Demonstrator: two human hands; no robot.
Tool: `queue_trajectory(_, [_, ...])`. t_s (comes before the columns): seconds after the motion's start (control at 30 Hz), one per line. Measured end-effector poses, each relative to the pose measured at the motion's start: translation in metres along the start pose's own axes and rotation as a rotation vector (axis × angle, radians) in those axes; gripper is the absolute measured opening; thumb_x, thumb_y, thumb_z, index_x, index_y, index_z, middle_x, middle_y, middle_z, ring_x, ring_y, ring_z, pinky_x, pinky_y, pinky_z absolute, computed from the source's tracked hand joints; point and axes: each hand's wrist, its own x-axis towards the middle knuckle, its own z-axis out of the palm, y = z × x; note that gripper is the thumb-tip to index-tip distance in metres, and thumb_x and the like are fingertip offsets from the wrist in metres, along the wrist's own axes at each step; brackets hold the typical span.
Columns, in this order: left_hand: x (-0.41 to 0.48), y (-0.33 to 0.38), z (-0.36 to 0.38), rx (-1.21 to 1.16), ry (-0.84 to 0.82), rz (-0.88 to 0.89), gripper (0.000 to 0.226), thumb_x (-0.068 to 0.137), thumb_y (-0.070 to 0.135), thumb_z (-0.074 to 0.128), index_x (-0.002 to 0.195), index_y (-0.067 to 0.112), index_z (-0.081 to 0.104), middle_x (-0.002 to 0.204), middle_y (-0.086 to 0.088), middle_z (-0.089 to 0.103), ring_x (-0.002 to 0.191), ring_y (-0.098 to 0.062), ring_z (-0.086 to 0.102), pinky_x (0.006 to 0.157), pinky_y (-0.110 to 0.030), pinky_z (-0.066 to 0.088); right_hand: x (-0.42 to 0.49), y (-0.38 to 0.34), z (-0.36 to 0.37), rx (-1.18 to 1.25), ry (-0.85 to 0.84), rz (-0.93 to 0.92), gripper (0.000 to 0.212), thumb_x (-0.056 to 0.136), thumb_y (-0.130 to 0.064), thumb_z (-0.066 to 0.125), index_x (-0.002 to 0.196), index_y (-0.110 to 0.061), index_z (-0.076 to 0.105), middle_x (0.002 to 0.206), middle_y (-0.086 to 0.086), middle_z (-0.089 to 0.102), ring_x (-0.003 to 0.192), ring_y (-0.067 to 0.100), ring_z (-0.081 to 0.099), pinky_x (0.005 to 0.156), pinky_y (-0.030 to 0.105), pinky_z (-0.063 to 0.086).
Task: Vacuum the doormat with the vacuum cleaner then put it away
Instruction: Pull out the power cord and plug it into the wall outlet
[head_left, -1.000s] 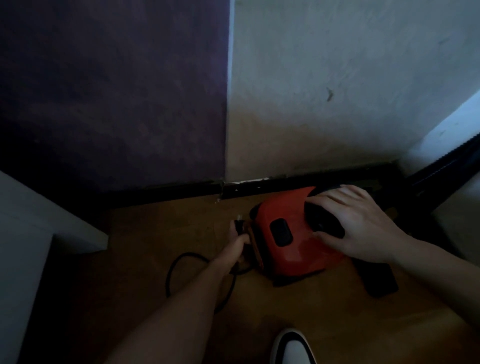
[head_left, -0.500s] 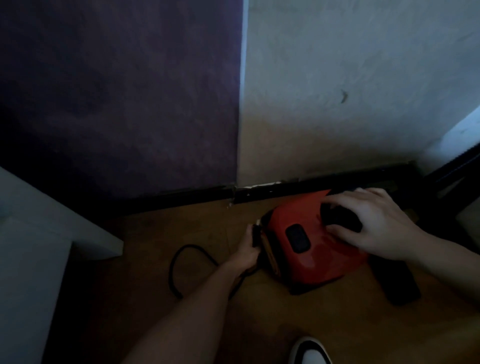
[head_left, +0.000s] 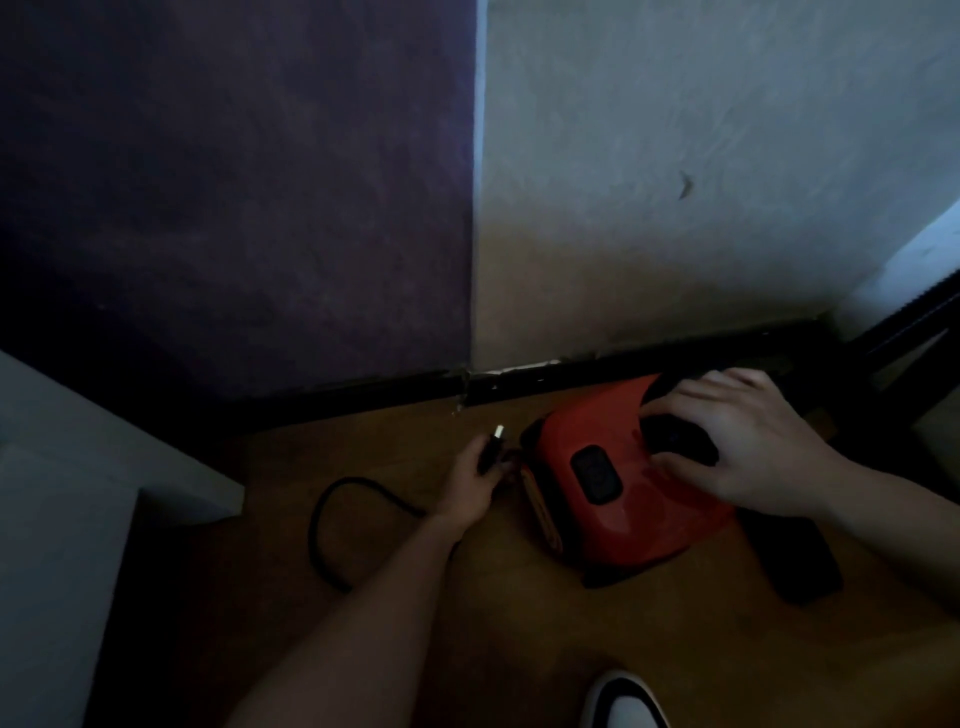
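Note:
A red vacuum cleaner (head_left: 613, 483) with a black button panel sits on the wooden floor close to the black skirting board. My right hand (head_left: 737, 441) rests on top of it, fingers curled over its black handle. My left hand (head_left: 475, 478) is just left of the vacuum's end and grips the black power plug (head_left: 493, 447), whose metal prong points up. The black cord (head_left: 332, 525) loops on the floor to the left. No doormat is in sight.
A purple wall (head_left: 234, 182) meets a pale wall (head_left: 701, 182) in the corner ahead. White furniture (head_left: 78, 493) stands at the left. A dark frame (head_left: 904, 353) leans at the right. A black flat object (head_left: 795, 561) lies right of the vacuum. My white shoe (head_left: 623, 701) shows below.
My left hand has pulled back slightly from the vacuum's end, and the plug now sticks up out of it. My right hand stays on the handle.

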Motion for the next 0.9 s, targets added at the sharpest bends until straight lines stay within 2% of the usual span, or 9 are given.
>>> queue_trajectory(0.1, [-0.003,0.014,-0.01,-0.107,0.036,0.012,0.03,0.088,-0.005,0.068,0.109,0.014,0.057,0.091,0.002,0.065,0.08,-0.004,0.064,0.071,-0.014,0.051,0.0,-0.001,0.001,-0.006,0.007,0.004,0.054,0.083,-0.068,0.043,0.119,-0.034,0.066,0.106,-0.015,0.064,0.105,0.017,0.061,0.096,0.036,0.027])
queue_trajectory(0.17, [-0.007,0.019,-0.021,-0.117,0.007,0.0,0.048,0.085,-0.003,0.072,0.122,0.016,0.05,0.087,0.0,0.066,0.069,0.0,0.065,0.069,-0.018,0.053,0.0,-0.002,0.001,-0.004,0.014,0.006,0.054,0.083,-0.067,0.044,0.118,-0.033,0.067,0.106,-0.014,0.065,0.105,0.018,0.061,0.096,0.036,0.027])
queue_trajectory(0.3, [-0.025,0.027,-0.043,0.15,-0.143,0.118,0.1,0.082,0.003,0.075,0.156,0.029,0.013,0.116,-0.012,0.056,0.1,-0.017,0.06,0.095,-0.034,0.05,0.002,-0.004,0.0,-0.005,0.02,0.023,0.053,0.082,-0.065,0.044,0.115,-0.032,0.068,0.105,-0.012,0.066,0.103,0.02,0.062,0.095,0.035,0.027])
queue_trajectory(0.47, [-0.045,0.031,-0.046,0.783,-0.149,0.297,0.02,0.098,0.026,0.06,0.113,0.018,0.071,0.118,-0.005,0.051,0.116,-0.021,0.05,0.103,-0.03,0.036,0.002,-0.008,-0.002,-0.017,0.02,0.039,0.054,0.08,-0.068,0.04,0.11,-0.033,0.068,0.1,-0.012,0.064,0.101,0.021,0.061,0.094,0.036,0.026])
queue_trajectory(0.57, [-0.047,0.034,-0.048,0.859,-0.153,0.375,0.017,0.096,0.026,0.061,0.104,0.018,0.073,0.121,0.001,0.052,0.116,-0.014,0.042,0.104,-0.03,0.031,0.003,-0.008,-0.003,-0.029,0.002,0.047,0.058,0.078,-0.069,0.039,0.112,-0.033,0.068,0.103,-0.01,0.065,0.105,0.022,0.06,0.095,0.036,0.026])
queue_trajectory(0.67, [-0.06,0.053,-0.043,0.711,-0.285,0.424,0.01,0.093,0.016,0.065,0.1,0.011,0.07,0.103,0.001,0.062,0.093,-0.009,0.055,0.081,-0.025,0.042,0.003,-0.009,-0.005,-0.027,-0.026,0.057,0.064,0.077,-0.072,0.035,0.116,-0.033,0.067,0.107,-0.01,0.064,0.109,0.022,0.058,0.098,0.037,0.025])
queue_trajectory(0.77, [-0.081,0.063,-0.031,0.635,-0.479,0.322,0.019,0.091,0.034,0.067,0.103,0.02,0.067,0.101,0.007,0.067,0.092,-0.005,0.063,0.075,-0.019,0.048,0.003,-0.011,-0.006,-0.021,-0.035,0.069,0.065,0.077,-0.072,0.035,0.117,-0.032,0.067,0.109,-0.008,0.064,0.111,0.022,0.057,0.099,0.038,0.026])
queue_trajectory(0.83, [-0.089,0.058,-0.021,0.642,-0.522,0.262,0.027,0.088,0.054,0.063,0.101,0.03,0.068,0.098,0.009,0.068,0.09,-0.005,0.065,0.078,-0.028,0.054,0.003,-0.013,-0.007,-0.025,-0.035,0.085,0.062,0.079,-0.07,0.039,0.118,-0.031,0.067,0.109,-0.007,0.064,0.111,0.023,0.056,0.1,0.04,0.027])
queue_trajectory(0.9, [-0.094,0.051,-0.013,0.617,-0.507,0.174,0.024,0.09,0.052,0.063,0.097,0.03,0.068,0.087,0.005,0.069,0.073,-0.008,0.066,0.07,-0.035,0.055,0.003,-0.015,-0.006,-0.034,-0.023,0.094,0.061,0.079,-0.068,0.04,0.118,-0.03,0.067,0.109,-0.006,0.064,0.112,0.023,0.056,0.101,0.041,0.028])
